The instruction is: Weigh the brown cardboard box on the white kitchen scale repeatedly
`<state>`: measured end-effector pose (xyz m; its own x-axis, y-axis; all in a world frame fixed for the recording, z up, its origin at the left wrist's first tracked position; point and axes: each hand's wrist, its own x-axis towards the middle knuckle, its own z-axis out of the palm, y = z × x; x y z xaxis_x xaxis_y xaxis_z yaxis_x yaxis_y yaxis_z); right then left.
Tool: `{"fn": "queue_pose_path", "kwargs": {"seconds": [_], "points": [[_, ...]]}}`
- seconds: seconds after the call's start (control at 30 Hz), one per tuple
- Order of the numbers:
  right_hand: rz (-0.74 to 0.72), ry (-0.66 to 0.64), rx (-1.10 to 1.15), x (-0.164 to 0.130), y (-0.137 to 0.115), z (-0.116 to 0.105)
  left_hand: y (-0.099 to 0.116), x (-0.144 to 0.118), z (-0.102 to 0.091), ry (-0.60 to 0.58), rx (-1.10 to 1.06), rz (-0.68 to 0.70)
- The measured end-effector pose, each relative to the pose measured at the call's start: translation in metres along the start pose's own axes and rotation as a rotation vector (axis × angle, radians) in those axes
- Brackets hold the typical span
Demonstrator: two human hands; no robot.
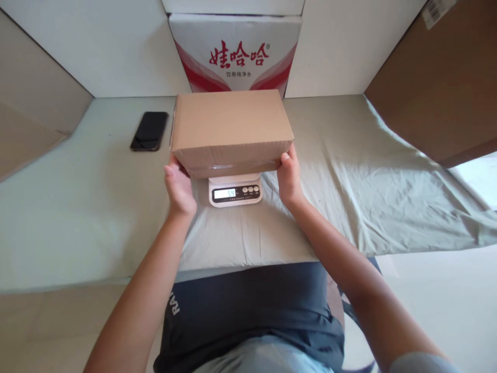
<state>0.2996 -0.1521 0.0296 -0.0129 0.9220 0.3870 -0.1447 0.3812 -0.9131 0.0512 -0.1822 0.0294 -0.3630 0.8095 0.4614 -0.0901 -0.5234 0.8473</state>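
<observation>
My lap in dark shorts (248,305) sits closest, right under the lens, with both forearms running up from it toward the table.

At the end of those arms I hold a closed brown cardboard box (232,129) by its two near bottom corners. My left hand (179,187) cups the left corner, fingers tucked under the edge and thumb up along the side; my right hand (289,178) mirrors it on the right corner. Both hands are wrapped and pressing inward on the carton — a steadying clasp, I judge, since the box is much wider than what it sits over and would tip without support at both ends.

The box is directly above a small white kitchen scale (235,190), covering its platform; only the front strip with the lit display and buttons peeks out below the near edge. The display shows digits, so some of the weight seems to bear on it, though I cannot tell whether the box rests fully or partly in my hands.

The scale stands on a pale green cloth (349,181) spread over the table. Farther left lies a black phone (149,131), face up, well apart from the box. Behind the box stands a white carton with red lettering (235,54), and a large brown cardboard panel (438,88) leans at the right.
</observation>
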Motion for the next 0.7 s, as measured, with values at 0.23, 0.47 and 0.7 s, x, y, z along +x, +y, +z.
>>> {"fn": "queue_pose_path", "kwargs": {"seconds": [0.23, 0.47, 0.7], "points": [[-0.007, -0.034, 0.005, -0.004, 0.000, 0.005, 0.003, 0.001, 0.001, 0.006, 0.002, -0.002], [-0.116, -0.052, 0.011, 0.014, -0.017, 0.000, 0.036, 0.024, -0.005, -0.127, -0.009, -0.014], [-0.191, -0.022, -0.073, 0.123, 0.041, 0.004, 0.007, 0.124, 0.006, -0.191, -0.040, -0.117]]}}
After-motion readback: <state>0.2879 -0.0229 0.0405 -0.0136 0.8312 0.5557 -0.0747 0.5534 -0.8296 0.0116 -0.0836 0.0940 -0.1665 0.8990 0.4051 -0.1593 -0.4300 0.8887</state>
